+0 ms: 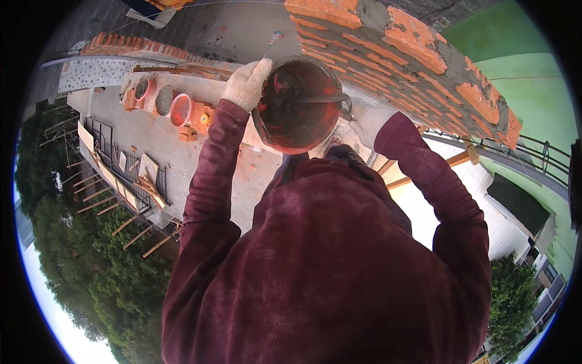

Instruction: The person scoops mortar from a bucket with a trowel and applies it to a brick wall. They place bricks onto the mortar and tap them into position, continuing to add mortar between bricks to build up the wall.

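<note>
Brickwork (388, 60) rises; left fingers (260, 73) clasp the bucket (296, 124) at its left.

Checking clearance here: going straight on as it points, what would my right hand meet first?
Beyond the trowel your right hand seems to hold, most likely the bucket just ahead, though depth is unclear.

The bucket (291, 138) looks plastic, its inside smeared and rough; the tool (321, 98) over its rim seems dull metal. Matt knitted cloth covers the left hand (247, 86). Coarse, unglazed bricks (415, 39) and gritty mortar (374, 15) form the wall's upper edge.
</note>
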Demonstrator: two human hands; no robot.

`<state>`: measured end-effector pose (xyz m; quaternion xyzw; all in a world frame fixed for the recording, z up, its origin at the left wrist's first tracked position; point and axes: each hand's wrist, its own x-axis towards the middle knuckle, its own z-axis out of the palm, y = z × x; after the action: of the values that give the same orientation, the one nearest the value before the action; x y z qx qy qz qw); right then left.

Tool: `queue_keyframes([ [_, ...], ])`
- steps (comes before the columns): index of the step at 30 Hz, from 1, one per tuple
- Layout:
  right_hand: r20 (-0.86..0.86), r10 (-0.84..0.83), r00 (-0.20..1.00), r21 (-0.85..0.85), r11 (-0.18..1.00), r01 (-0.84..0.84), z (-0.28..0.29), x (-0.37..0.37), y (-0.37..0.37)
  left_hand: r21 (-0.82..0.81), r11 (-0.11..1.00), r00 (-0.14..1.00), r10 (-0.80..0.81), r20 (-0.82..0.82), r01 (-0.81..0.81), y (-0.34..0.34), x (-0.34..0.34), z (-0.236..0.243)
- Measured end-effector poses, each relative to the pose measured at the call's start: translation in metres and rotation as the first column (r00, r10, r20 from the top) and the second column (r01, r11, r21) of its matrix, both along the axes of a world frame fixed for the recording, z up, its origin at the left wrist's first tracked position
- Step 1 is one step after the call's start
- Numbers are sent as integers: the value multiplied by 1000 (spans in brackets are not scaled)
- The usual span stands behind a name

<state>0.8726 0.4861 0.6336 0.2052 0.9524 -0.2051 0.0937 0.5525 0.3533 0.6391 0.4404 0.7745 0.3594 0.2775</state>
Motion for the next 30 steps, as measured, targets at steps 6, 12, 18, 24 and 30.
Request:
queue_keyframes([
  [6, 176, 62, 982, -126, 991, -40, -2, -29, -30, 80, 996, 996, 39, -75, -33, 2, 8, 25],
  [12, 147, 181, 972, 93, 976, -196, 36, -8, -4, 97, 995, 988, 10, -153, 5, -2, -7, 21],
  [18, 210, 324, 922, 330, 865, -379, 39, -14, 5, 55, 984, 946, -146, -290, 168, 16, 7, 53],
  [24, 67, 314, 947, 218, 921, -321, 19, -11, -25, 131, 958, 878, -173, -446, 256, 7, 14, 53],
  [30, -288, 40, 957, -125, 989, -79, -6, 6, -52, 259, 916, 710, -39, -703, 307, -9, 31, 34],
])
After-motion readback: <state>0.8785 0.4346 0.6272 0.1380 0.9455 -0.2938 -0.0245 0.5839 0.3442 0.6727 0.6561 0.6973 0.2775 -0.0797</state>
